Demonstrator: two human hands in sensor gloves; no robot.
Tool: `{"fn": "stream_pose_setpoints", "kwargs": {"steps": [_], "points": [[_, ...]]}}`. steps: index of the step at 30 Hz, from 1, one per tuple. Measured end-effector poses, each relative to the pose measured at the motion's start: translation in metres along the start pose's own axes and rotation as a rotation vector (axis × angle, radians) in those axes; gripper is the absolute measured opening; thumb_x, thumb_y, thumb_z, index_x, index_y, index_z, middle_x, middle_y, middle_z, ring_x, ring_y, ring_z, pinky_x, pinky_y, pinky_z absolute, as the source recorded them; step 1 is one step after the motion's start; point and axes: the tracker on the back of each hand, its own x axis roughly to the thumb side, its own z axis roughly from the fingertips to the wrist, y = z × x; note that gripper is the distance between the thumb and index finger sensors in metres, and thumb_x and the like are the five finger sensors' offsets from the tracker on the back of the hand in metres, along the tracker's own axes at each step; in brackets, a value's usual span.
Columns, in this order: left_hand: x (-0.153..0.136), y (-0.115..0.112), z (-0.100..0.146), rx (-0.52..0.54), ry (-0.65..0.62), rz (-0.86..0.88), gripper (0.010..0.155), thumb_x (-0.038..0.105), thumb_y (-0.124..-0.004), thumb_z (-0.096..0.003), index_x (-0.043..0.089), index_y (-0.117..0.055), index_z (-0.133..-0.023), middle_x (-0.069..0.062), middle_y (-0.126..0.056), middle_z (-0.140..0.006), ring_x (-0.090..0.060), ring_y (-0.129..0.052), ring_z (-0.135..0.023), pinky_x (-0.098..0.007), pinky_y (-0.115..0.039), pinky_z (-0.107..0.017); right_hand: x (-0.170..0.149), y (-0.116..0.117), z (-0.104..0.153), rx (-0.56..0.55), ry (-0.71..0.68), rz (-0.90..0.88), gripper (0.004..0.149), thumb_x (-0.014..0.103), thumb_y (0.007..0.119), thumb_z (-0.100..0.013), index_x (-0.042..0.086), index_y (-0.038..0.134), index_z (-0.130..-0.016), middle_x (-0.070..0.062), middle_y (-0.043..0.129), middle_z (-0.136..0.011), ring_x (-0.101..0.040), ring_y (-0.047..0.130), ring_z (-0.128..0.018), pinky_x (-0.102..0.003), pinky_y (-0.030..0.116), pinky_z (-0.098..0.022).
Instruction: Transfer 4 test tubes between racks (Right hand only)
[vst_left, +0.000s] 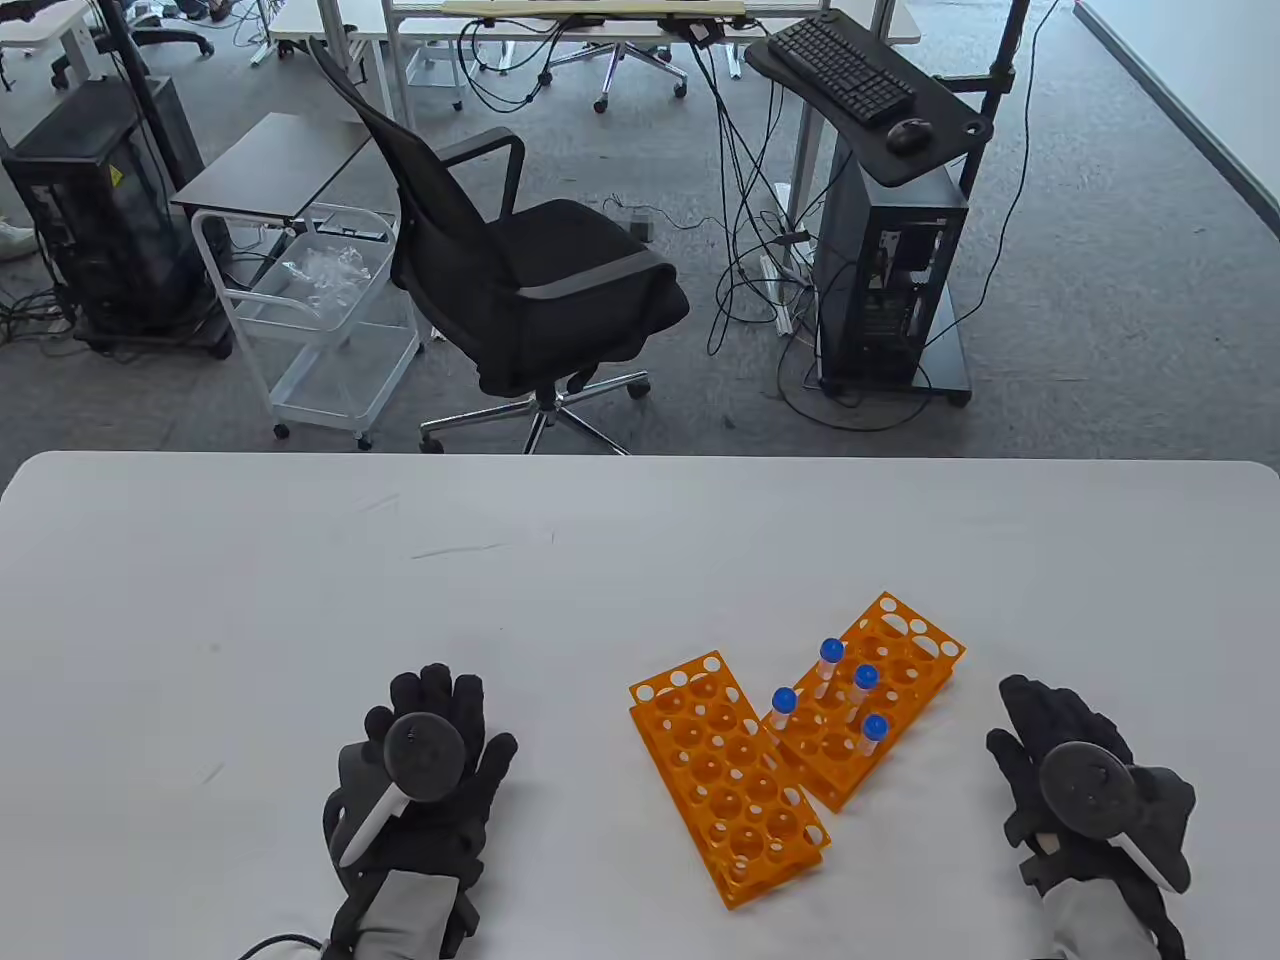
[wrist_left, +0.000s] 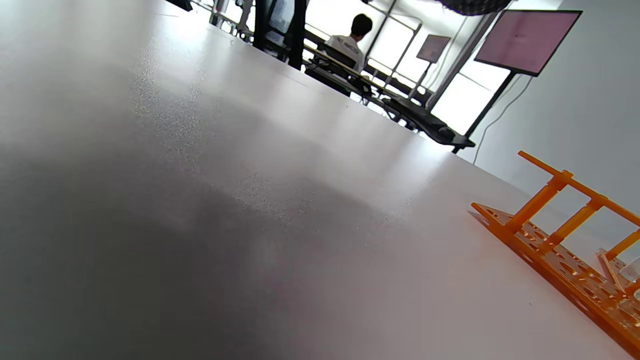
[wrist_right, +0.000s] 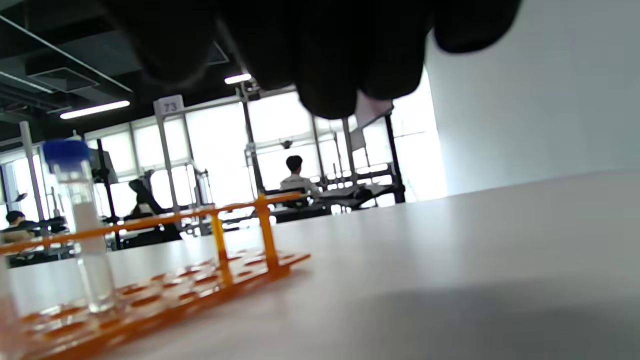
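Two orange racks lie side by side on the white table (vst_left: 560, 580). The left rack (vst_left: 725, 775) holds no tubes. The right rack (vst_left: 868, 700) holds several clear test tubes with blue caps (vst_left: 831, 652). My left hand (vst_left: 440, 735) rests flat on the table, left of the racks, fingers spread, holding nothing. My right hand (vst_left: 1050, 730) rests on the table just right of the right rack, fingers extended, empty. In the right wrist view one blue-capped tube (wrist_right: 82, 225) stands in the rack (wrist_right: 165, 285), and my dark fingers (wrist_right: 325, 55) hang at the top. The left wrist view shows a rack corner (wrist_left: 565, 235).
The table's far edge (vst_left: 640, 458) runs across the middle of the table view. Beyond it stand an office chair (vst_left: 520, 270), a white wire cart (vst_left: 320, 320) and a computer stand (vst_left: 890, 250).
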Motion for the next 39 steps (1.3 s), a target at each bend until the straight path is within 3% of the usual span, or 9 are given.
{"fn": "stream_pose_setpoints", "kwargs": {"steps": [22,39], "points": [[0.000,-0.002,0.000,-0.019,-0.021,0.040,0.069,0.065,-0.046,-0.0574,0.045,-0.008,-0.112,0.016,0.011,-0.116,-0.009,0.025,-0.103,-0.039,0.017,-0.075,0.012,0.004,-0.001,0.003,-0.038,-0.036,0.056,0.040,0.074,-0.048,0.016,0.071,-0.098,-0.014,0.082,-0.098,-0.042,0.074,-0.090,-0.064,0.059,-0.063],[-0.005,-0.002,-0.002,-0.022,-0.013,0.065,0.069,0.065,-0.046,-0.0573,0.045,-0.008,-0.112,0.015,0.010,-0.116,-0.009,0.025,-0.103,-0.039,0.017,-0.075,0.064,-0.007,-0.019,0.006,-0.126,-0.125,0.056,0.042,0.074,-0.049,0.015,0.072,-0.099,-0.015,0.085,-0.096,-0.043,0.077,-0.088,-0.066,0.058,-0.063]]}}
